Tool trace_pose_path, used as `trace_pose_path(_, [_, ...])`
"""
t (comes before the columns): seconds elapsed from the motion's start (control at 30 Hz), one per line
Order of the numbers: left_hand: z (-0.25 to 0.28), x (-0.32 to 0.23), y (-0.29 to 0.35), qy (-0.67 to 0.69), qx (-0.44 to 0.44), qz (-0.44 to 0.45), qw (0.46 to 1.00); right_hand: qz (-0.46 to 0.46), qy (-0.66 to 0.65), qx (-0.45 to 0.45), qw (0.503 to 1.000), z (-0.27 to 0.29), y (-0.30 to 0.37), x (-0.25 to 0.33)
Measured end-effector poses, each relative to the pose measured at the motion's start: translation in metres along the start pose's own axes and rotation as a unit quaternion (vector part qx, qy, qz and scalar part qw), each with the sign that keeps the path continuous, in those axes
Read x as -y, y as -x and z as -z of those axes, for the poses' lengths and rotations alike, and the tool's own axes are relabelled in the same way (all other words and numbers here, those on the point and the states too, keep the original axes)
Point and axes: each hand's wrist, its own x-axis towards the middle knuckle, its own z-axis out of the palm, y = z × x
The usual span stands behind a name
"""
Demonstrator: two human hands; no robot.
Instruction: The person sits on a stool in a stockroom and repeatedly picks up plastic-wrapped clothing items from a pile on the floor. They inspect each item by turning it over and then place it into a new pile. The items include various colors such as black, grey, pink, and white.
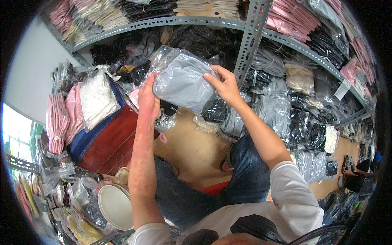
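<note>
A clear plastic bag with folded light grey cloth inside (183, 79) is held up in front of me, between both hands. My left hand (148, 98) grips its left edge, thumb up along the side. At the upper right corner, my right hand (222, 83) pinches the plastic, thumb on the front. Glare and creases on the wrap hide what kind of garment it is. Behind the bag lie dark plastic-wrapped packs (196, 41) on a lower shelf.
Grey perforated metal shelves (163, 21) hold stacks of pink, cream and black bagged cloth. To my left, a white bagged bundle (98, 96) and pink bundles (57, 122) rest by a reddish-brown wooden surface (110, 143). A round white lid (115, 206) is lower left. Grey packs (273, 116) lie at right.
</note>
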Motion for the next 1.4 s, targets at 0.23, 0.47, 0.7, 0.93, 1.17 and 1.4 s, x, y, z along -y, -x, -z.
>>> trace_pose_path(0.23, [0.008,0.006,-0.009,-0.005,-0.030,-0.003,1.000,-0.036,-0.061,0.016,0.997,-0.002,0.001,-0.002])
trace_pose_path(0.47, [0.001,0.003,-0.008,0.018,-0.031,-0.003,0.999,-0.047,-0.104,0.018,0.993,-0.002,-0.002,-0.011])
trace_pose_path(0.7, [0.000,-0.002,-0.009,0.116,0.045,0.010,0.992,-0.232,-0.301,0.060,0.923,-0.001,-0.003,-0.009])
trace_pose_path(0.93, [0.002,-0.003,-0.008,0.165,0.068,0.032,0.983,-0.289,-0.349,0.105,0.885,0.006,-0.005,-0.016])
trace_pose_path(1.17, [0.009,-0.004,-0.012,0.193,0.067,0.024,0.979,-0.312,-0.412,0.160,0.841,0.007,-0.007,-0.020])
trace_pose_path(1.4, [0.003,-0.005,-0.008,0.206,0.048,0.031,0.977,-0.356,-0.470,0.201,0.782,0.014,-0.009,-0.016])
